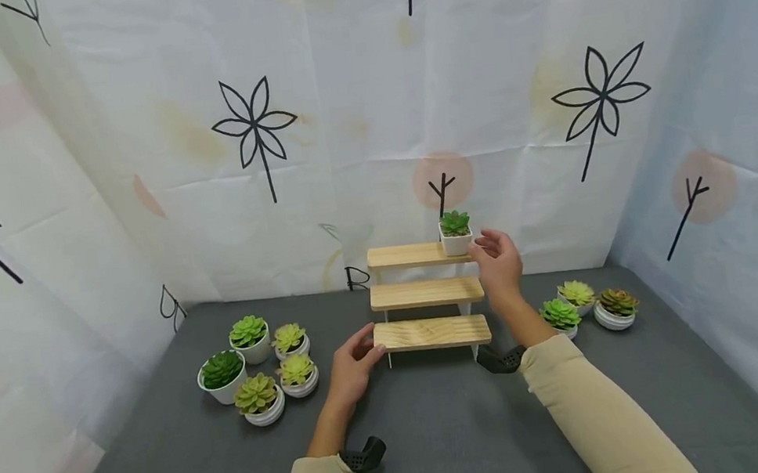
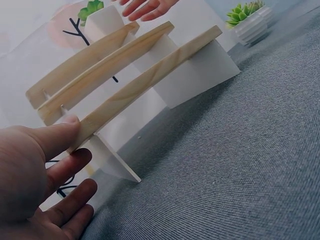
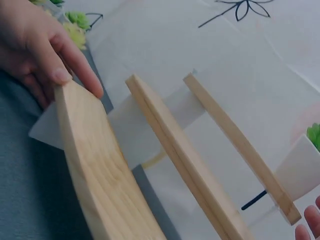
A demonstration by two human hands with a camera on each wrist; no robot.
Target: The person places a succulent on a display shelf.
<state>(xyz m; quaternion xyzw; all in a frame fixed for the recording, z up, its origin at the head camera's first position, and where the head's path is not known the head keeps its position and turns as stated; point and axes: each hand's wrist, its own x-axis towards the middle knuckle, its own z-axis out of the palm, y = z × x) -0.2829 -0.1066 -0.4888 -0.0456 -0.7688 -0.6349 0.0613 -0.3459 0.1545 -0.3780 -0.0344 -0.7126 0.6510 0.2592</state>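
Note:
A three-step wooden stand (image 1: pixel 426 292) sits mid-table on the grey cloth. On the right end of its top step stands a small succulent in a white square pot (image 1: pixel 455 233). My right hand (image 1: pixel 489 243) hovers open just right of that pot, fingers spread and a little apart from it; its fingertips (image 2: pixel 145 7) show beside the pot (image 2: pixel 105 21) in the left wrist view. My left hand (image 1: pixel 364 349) rests at the left end of the bottom step (image 1: pixel 431 333), where its thumb (image 2: pixel 60 134) touches the plank's end and the fingers lie straight below.
Several potted succulents (image 1: pixel 252 358) cluster on the grey cloth to the left of the stand, and three more (image 1: pixel 586 304) stand to its right. Printed white curtains close off the back and both sides. Grey cloth (image 1: pixel 446 433) stretches in front of the stand.

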